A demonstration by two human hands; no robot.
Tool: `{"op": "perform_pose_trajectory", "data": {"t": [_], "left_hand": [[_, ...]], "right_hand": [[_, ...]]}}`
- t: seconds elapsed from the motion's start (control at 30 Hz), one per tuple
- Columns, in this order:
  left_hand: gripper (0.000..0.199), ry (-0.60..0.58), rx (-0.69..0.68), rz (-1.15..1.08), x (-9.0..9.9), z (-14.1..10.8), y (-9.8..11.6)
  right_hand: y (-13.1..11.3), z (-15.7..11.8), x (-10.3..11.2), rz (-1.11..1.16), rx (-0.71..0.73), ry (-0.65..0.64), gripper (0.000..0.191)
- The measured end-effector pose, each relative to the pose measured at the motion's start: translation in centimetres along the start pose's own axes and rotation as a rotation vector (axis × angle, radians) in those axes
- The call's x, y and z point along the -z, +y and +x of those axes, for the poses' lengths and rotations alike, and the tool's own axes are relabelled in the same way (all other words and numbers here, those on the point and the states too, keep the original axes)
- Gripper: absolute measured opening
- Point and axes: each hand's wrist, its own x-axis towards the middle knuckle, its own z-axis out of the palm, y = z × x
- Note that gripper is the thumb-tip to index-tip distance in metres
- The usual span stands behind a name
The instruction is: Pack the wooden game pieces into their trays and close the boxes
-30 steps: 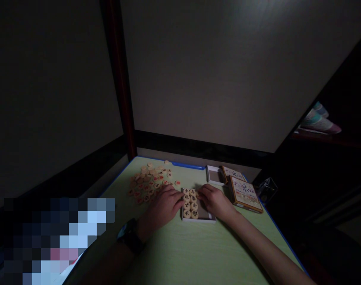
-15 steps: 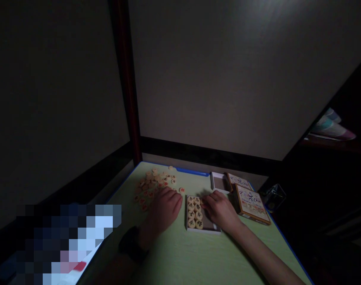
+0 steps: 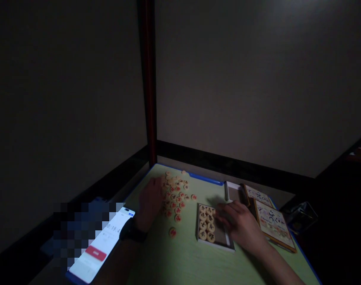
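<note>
Chess pieces (image 3: pixel 210 227) lie in the box (image 3: pixel 221 230), your right hand (image 3: pixel 241 221) arched over its right side, fingers curled. Your blurred left hand (image 3: pixel 152 200) has moved from beside the box to the loose pile (image 3: pixel 178 200); either hand's hold is unclear.

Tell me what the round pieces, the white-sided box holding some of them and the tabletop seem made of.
Pieces: probably wood, pale and smooth, though plastic could look alike. Box: likely cardboard, matte, judging by its thin white sides and dull brown floor. Tabletop: perhaps laminate, flat and pale green; dim light leaves that open.
</note>
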Motion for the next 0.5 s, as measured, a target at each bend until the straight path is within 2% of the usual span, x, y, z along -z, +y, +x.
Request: {"op": "perform_pose_trajectory", "data": {"t": [0.13,0.27,0.37,0.5], "left_hand": [[0.021,-0.005,0.022,0.016,0.0,0.3,-0.6],[0.022,-0.042,0.0,0.001,-0.7,0.5,-1.0],[0.021,-0.033,-0.039,-0.027,-1.0,0.6,-0.9],[0.019,-0.001,-0.056,-0.082,-0.5,0.5,-0.3]], "right_hand": [[0.2,0.1,0.8,0.069,0.02,0.083,0.024],[0.7,0.2,1.1,0.113,-0.03,0.094,0.026],[1.3,0.4,0.3,0.161,-0.052,0.111,0.026],[1.4,0.6,-1.7,0.206,-0.062,0.197,0.028]]}}
